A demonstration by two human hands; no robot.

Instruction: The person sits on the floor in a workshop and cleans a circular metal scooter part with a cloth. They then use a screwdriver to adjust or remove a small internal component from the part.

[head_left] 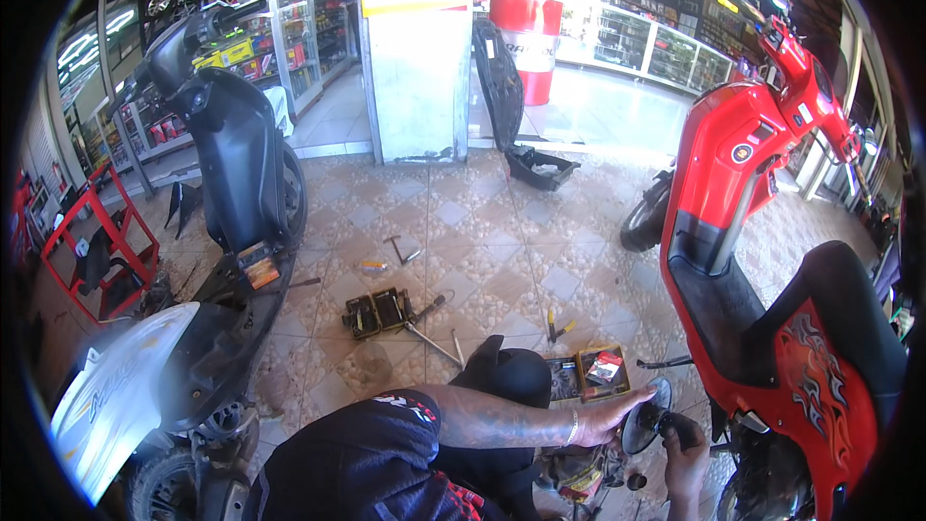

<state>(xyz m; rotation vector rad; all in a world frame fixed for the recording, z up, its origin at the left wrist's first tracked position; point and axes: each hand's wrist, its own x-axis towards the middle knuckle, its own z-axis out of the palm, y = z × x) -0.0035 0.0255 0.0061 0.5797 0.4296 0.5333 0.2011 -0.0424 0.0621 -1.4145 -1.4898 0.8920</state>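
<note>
A round metal disc with a dark central hub (639,430), much like a scooter pulley, is held up between my hands at the lower right. My left hand (602,422) grips the disc's rim from the left, with the arm stretched across my knee. On the other side my right hand (686,452) has its fingers closed round the dark hub. Below the disc lie a crumpled cloth-like bundle (579,476) and a small metal cylinder (637,481). Just beyond my left hand sits an open tool case (619,367) with a red-and-white packet (606,367) in it.
A red scooter (733,150) stands close on the right, a partly stripped black-and-white scooter (227,174) on the left. On the tiled floor lie a second tool case (363,318), yellow-handled pliers (559,329) and a T-handle wrench (397,250). Farther off are a pillar (420,87) and a red drum (526,19).
</note>
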